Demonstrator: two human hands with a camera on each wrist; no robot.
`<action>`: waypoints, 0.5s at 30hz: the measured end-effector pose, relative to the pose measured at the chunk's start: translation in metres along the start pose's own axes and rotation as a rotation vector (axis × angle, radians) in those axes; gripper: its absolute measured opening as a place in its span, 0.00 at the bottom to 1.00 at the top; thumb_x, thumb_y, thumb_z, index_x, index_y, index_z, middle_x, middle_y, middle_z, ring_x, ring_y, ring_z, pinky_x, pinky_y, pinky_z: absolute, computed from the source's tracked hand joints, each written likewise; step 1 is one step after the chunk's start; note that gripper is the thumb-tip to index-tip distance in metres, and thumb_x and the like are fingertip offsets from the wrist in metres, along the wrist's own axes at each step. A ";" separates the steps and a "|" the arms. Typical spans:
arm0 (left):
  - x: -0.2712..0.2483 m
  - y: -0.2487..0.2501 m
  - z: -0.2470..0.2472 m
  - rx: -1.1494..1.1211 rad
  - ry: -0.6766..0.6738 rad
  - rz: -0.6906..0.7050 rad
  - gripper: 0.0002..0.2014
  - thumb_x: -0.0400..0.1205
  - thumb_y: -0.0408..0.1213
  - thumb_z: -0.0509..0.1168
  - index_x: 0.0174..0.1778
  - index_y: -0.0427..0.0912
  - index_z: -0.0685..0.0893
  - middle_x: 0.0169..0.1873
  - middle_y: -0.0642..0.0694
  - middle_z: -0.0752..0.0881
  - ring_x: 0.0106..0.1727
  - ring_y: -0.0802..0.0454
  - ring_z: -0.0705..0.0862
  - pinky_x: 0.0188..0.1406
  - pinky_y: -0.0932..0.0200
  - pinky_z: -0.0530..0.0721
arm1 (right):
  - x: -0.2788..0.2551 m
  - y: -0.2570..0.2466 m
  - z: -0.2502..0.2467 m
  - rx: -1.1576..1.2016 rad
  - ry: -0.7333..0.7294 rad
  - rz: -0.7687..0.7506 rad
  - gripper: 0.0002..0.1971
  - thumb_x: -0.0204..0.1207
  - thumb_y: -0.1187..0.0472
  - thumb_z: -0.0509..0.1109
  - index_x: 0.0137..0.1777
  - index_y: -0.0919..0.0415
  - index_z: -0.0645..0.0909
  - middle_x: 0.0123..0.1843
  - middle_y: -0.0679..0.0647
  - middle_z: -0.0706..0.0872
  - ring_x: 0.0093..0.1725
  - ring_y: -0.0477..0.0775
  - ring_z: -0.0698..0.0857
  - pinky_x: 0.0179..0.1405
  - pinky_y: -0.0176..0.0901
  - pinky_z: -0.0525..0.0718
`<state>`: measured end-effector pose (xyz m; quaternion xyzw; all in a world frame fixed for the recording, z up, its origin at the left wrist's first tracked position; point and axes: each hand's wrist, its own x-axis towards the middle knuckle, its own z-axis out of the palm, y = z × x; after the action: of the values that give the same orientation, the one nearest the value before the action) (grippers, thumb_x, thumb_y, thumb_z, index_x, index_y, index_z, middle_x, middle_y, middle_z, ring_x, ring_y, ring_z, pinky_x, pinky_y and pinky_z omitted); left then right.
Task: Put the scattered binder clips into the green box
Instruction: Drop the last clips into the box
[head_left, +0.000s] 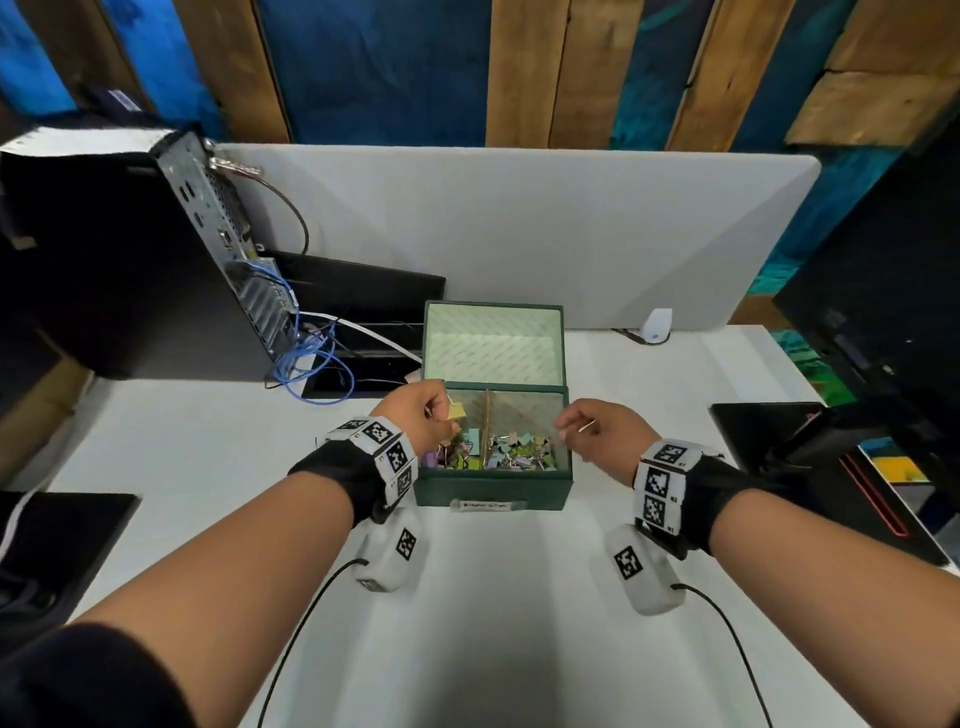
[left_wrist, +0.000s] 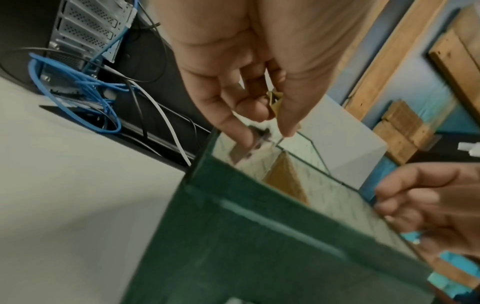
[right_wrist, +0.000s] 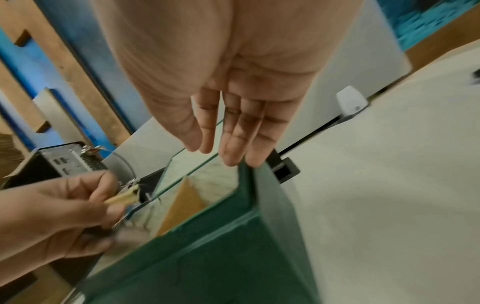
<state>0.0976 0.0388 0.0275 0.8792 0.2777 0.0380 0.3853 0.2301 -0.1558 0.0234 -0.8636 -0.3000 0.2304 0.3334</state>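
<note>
The green box (head_left: 493, 488) stands open in mid-table, lid up, with several coloured binder clips (head_left: 511, 451) on its floor either side of a cardboard divider (head_left: 487, 423). My left hand (head_left: 449, 415) hovers over the box's left rim and pinches a yellow binder clip (head_left: 456, 411) between thumb and fingers. The same yellow clip (left_wrist: 275, 101) (right_wrist: 124, 197) shows in both wrist views. My right hand (head_left: 563, 426) hangs over the right rim. Its fingers (right_wrist: 230, 144) are straight and hold nothing above the box corner (right_wrist: 249, 185).
A black computer tower (head_left: 130, 249) with blue cables (head_left: 306, 358) stands at the back left. A grey partition (head_left: 519, 218) closes the rear. A black tablet (head_left: 769, 431) and a monitor (head_left: 883, 312) are on the right, a black pad (head_left: 62, 525) at the left edge.
</note>
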 end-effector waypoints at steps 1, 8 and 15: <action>0.003 -0.001 0.002 0.042 -0.002 -0.009 0.14 0.76 0.33 0.69 0.30 0.46 0.71 0.29 0.43 0.85 0.26 0.53 0.89 0.31 0.52 0.86 | -0.001 0.007 -0.006 0.003 0.027 0.013 0.05 0.77 0.64 0.66 0.45 0.54 0.81 0.36 0.43 0.80 0.33 0.40 0.77 0.36 0.32 0.73; 0.007 -0.014 -0.001 0.209 -0.002 0.082 0.16 0.72 0.35 0.71 0.29 0.56 0.70 0.40 0.51 0.76 0.40 0.48 0.79 0.37 0.59 0.78 | 0.007 0.026 -0.026 0.029 0.081 0.088 0.06 0.78 0.63 0.65 0.44 0.53 0.81 0.36 0.45 0.80 0.37 0.49 0.79 0.43 0.38 0.77; 0.008 -0.029 -0.008 -0.086 0.007 -0.149 0.32 0.73 0.30 0.70 0.71 0.54 0.67 0.57 0.44 0.71 0.51 0.44 0.80 0.47 0.53 0.83 | 0.025 0.008 -0.023 0.045 0.039 0.089 0.05 0.78 0.62 0.64 0.47 0.53 0.80 0.47 0.58 0.84 0.45 0.56 0.82 0.56 0.52 0.82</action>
<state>0.0882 0.0643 0.0119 0.8386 0.3418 0.0242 0.4236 0.2645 -0.1539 0.0281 -0.8727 -0.2496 0.2348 0.3478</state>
